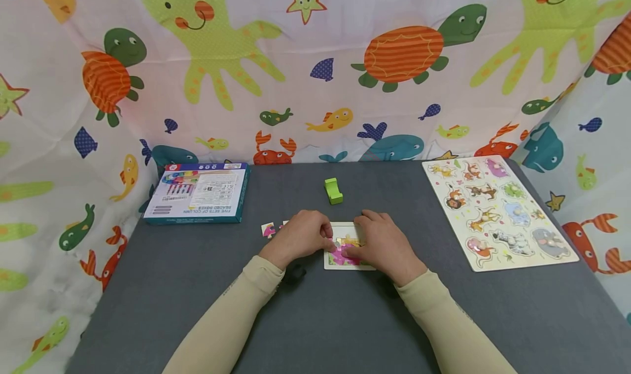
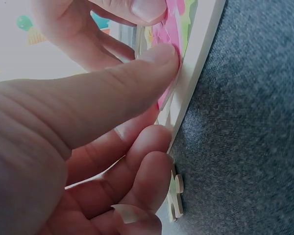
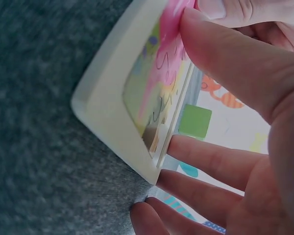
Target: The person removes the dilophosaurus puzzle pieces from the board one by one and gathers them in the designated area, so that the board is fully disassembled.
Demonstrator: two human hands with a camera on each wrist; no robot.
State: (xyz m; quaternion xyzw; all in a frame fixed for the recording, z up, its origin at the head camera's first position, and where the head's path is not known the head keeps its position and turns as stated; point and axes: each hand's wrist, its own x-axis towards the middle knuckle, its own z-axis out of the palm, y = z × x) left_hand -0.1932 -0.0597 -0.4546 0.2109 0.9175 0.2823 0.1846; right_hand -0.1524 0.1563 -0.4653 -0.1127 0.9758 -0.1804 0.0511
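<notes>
A small jigsaw puzzle tray (image 1: 351,268) with a pale frame lies between the hands. Its picture shows pink, yellow and green. My left hand (image 1: 305,236) pinches a pink puzzle piece (image 2: 162,102) between thumb and forefinger at the tray's left side, other fingers curled. My right hand (image 1: 386,245) touches the tray from the right: the thumb presses on the pink picture (image 3: 172,54), while the fairly straight fingers (image 3: 210,159) reach along the frame's far edge. Both thumbs nearly meet. A loose puzzle piece (image 1: 268,230) lies left of the tray, another partly hidden behind the left hand.
A green block (image 1: 333,191) stands beyond the tray. At the back left lies a flat box (image 1: 197,193); at the right, a large animal peg board (image 1: 503,215). A curtain with sea animals (image 1: 315,89) closes off the grey table's (image 1: 315,330) far side.
</notes>
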